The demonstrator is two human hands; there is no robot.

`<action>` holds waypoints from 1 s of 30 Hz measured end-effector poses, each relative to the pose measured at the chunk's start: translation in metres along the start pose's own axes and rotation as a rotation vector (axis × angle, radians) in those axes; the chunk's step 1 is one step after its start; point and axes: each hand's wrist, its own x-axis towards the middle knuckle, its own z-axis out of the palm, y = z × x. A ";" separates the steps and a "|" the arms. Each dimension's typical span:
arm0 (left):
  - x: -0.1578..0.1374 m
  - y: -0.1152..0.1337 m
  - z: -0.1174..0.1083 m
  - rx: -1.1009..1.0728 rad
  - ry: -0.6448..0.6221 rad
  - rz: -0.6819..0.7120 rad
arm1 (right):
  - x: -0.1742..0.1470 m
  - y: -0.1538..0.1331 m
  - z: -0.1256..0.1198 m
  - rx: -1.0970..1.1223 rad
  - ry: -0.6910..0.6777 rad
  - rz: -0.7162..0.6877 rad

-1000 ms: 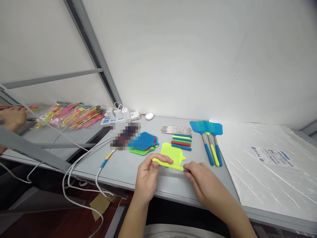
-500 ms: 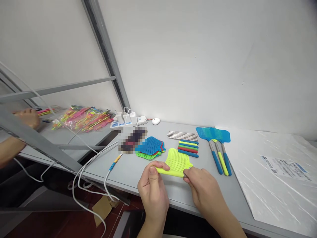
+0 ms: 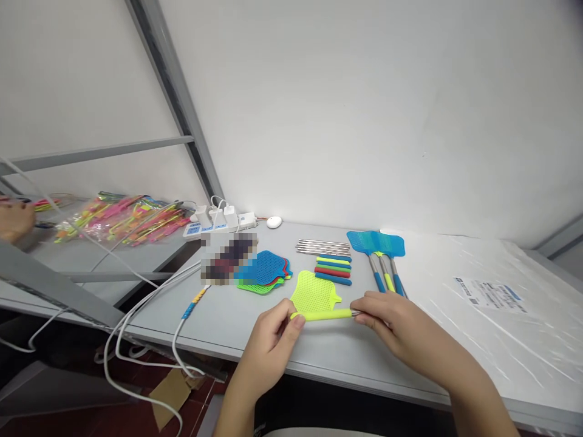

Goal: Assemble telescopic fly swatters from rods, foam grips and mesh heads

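Observation:
My left hand [image 3: 273, 343] is closed on the left end of a yellow-green handle grip [image 3: 327, 315], thumb on top. At the grip's other end, my right hand [image 3: 395, 317] pinches a metal rod [image 3: 354, 313]; only a short bit of it shows, the rest being hidden by the fingers. Just behind the grip lies a yellow-green fly swatter head [image 3: 314, 291]. Further back are several loose coloured handle grips [image 3: 333, 271] in a row and several metal rods [image 3: 322, 247]. To the left sits a stack of swatter heads [image 3: 264, 269], blue on top.
Three assembled fly swatters [image 3: 381, 258] lie right of the loose grips. A plastic-wrapped white package [image 3: 483, 340] covers the table's right side. Left are a power strip [image 3: 214, 229], white cables [image 3: 136, 315], a metal frame post [image 3: 173, 91], bagged colourful sticks [image 3: 127, 218] and another person's hand [image 3: 16, 220].
My view has shifted to the right. My left hand has turned from thumb-up to lying along the grip, and the grip is now more level. My right hand has moved rightward.

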 end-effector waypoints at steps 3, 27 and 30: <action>-0.003 -0.004 0.006 -0.163 -0.014 0.046 | 0.001 -0.001 -0.007 0.046 -0.021 -0.022; 0.065 0.036 0.009 -0.538 -0.101 0.027 | 0.005 0.000 -0.005 -0.353 -0.150 -0.127; 0.072 0.034 0.020 -0.632 -0.161 -0.014 | 0.002 0.007 0.006 -0.426 -0.124 -0.129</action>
